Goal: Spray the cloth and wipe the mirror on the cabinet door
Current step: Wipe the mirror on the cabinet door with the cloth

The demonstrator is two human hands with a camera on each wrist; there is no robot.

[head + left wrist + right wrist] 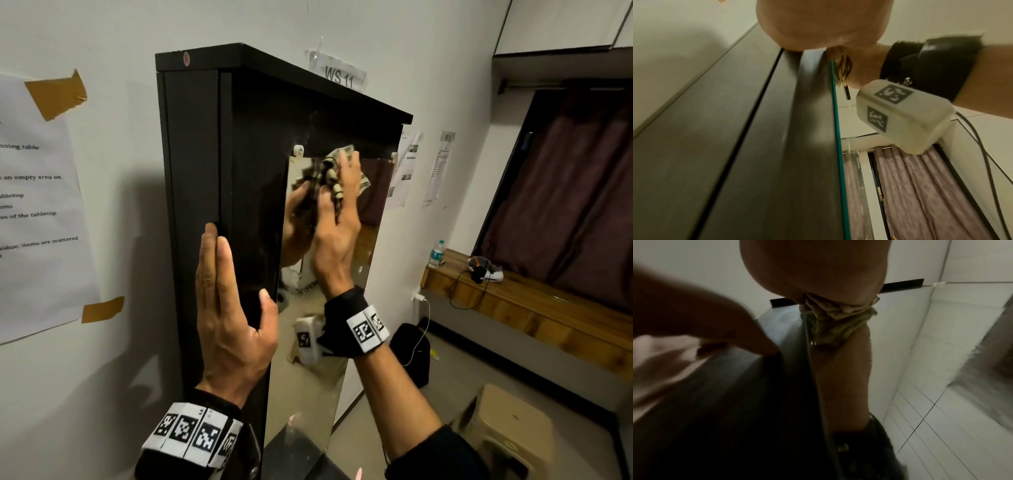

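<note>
A tall black cabinet stands against the wall, with a mirror on its door. My right hand is high on the mirror and holds a crumpled beige and dark patterned cloth against the glass near its top edge. The cloth is bunched under the palm and between thumb and fingers. In the right wrist view the cloth hangs below the palm. My left hand lies flat on the dark door frame left of the mirror, fingers straight. The mirror's green edge runs up the left wrist view.
Taped paper sheets hang on the wall to the left, and a "WS 11" label is behind the cabinet. To the right are a wooden ledge with a water bottle, dark curtains, a black bag and a beige stool.
</note>
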